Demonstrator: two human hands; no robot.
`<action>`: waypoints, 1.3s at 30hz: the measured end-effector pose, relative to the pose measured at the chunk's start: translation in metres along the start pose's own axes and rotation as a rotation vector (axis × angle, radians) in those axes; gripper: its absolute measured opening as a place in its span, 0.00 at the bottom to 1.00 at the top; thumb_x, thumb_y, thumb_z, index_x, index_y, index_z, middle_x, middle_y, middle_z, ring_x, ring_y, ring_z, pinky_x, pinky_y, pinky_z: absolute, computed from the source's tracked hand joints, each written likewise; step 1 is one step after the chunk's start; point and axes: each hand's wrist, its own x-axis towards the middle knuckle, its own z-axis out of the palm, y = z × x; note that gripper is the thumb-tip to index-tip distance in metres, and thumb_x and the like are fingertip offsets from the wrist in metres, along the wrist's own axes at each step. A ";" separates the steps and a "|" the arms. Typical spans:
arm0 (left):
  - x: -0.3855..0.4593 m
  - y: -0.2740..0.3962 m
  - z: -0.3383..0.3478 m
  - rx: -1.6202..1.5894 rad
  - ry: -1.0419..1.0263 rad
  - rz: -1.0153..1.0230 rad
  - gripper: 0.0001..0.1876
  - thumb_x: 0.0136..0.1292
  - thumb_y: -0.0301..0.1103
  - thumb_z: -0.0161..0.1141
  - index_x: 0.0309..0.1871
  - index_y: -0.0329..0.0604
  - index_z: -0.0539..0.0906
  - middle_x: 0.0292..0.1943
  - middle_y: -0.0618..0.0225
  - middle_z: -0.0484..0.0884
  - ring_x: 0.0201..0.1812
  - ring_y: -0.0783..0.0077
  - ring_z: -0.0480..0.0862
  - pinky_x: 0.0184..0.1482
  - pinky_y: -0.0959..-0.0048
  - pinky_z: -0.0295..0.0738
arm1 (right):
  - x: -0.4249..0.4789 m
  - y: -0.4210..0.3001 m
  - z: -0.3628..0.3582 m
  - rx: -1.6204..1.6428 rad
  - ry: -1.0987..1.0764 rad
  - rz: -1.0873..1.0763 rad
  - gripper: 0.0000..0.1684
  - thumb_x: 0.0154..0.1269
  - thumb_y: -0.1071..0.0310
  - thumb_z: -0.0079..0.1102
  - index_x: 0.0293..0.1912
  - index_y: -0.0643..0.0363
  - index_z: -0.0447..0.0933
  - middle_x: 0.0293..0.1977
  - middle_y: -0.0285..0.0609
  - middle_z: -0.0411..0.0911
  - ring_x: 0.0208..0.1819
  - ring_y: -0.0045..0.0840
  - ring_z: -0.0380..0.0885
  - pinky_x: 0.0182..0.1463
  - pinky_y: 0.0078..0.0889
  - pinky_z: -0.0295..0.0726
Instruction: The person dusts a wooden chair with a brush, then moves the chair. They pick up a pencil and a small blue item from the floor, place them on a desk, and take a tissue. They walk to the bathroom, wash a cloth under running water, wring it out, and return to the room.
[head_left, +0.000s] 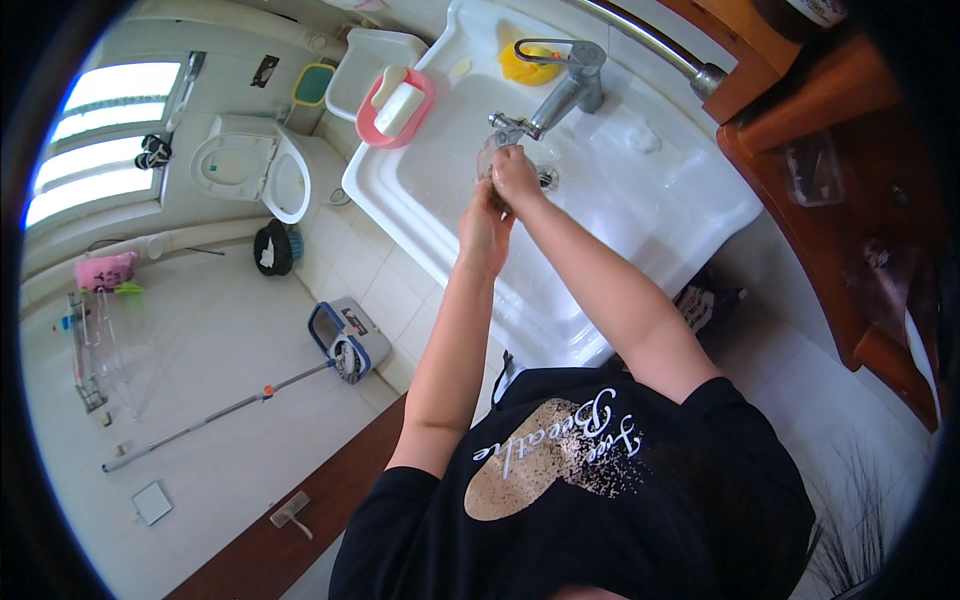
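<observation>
Both my hands are together over the white ceramic washbasin (450, 172), just below the spout of the chrome faucet (562, 97). A clear, see-through vessel (487, 154), perhaps a glass or cup, is held in my left hand (482, 232). Against its opening lies my right hand (516, 176), curled, its fingertips partly hidden. Something brownish shows between the hands, too covered to name. The metal drain (548, 177) is just right of my right hand. On the basin's left rim a pink soap dish (426, 112) holds a white bar of soap (399, 109) and a second, cream-coloured piece (388, 86).
A yellow rubber duck (529, 66) sits behind the basin beside the faucet. A metal rail (645, 34) and brown wooden shelving (810, 255) border the right. Left are a toilet (232, 165), a bin (274, 251) and a spin-mop bucket (360, 330) with its mop.
</observation>
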 end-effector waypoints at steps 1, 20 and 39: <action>-0.001 0.002 0.002 -0.021 0.037 -0.004 0.22 0.71 0.47 0.38 0.59 0.43 0.69 0.55 0.68 0.73 0.53 0.71 0.72 0.58 0.70 0.62 | -0.009 0.002 0.005 -0.001 0.029 -0.045 0.26 0.67 0.55 0.37 0.57 0.63 0.61 0.56 0.63 0.63 0.56 0.60 0.63 0.58 0.52 0.65; 0.041 -0.001 -0.033 -0.313 0.201 0.223 0.14 0.71 0.38 0.35 0.35 0.41 0.69 0.28 0.64 0.72 0.29 0.68 0.75 0.33 0.68 0.75 | -0.044 0.008 0.023 -0.007 0.330 -0.223 0.20 0.68 0.62 0.39 0.51 0.65 0.70 0.38 0.60 0.75 0.43 0.50 0.74 0.49 0.45 0.70; 0.028 0.014 -0.007 -0.189 0.091 0.310 0.14 0.65 0.44 0.52 0.33 0.42 0.70 0.28 0.66 0.73 0.32 0.70 0.74 0.42 0.68 0.73 | -0.006 0.019 0.018 0.426 0.268 -0.028 0.15 0.64 0.62 0.46 0.40 0.63 0.75 0.30 0.48 0.80 0.30 0.35 0.79 0.35 0.37 0.76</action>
